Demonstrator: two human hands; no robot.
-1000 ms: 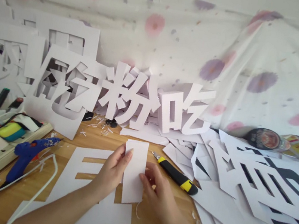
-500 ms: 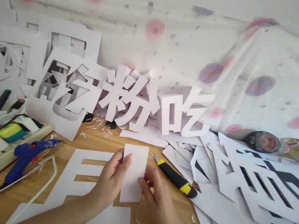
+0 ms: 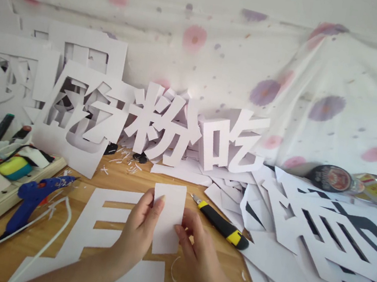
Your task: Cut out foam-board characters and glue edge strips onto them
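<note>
A small white rectangular card (image 3: 169,221) stands upright in front of me, held above the wooden table. My left hand (image 3: 141,224) pinches its left edge, thumb on the near face and fingers behind. At the right edge, my right hand (image 3: 196,242) has its thumb and curled fingers closed on the card's side. Beneath my left arm lies a flat white cut-out character (image 3: 79,228) with slots in it. A black and yellow utility knife (image 3: 220,222) rests just beyond my right hand, its tip pointing away to the left.
A blue glue gun (image 3: 31,197) lies left, beside a power strip (image 3: 35,183) with cables. Raised white characters (image 3: 179,130) stand at the back next to a cut-out stencil sheet (image 3: 93,157). Cut sheets (image 3: 283,265) pile up on the right, near a bottle (image 3: 333,178).
The card has turned very slightly, its top left corner shifting a little to the left. Both hands keep their hold, and everything else stays in place.
</note>
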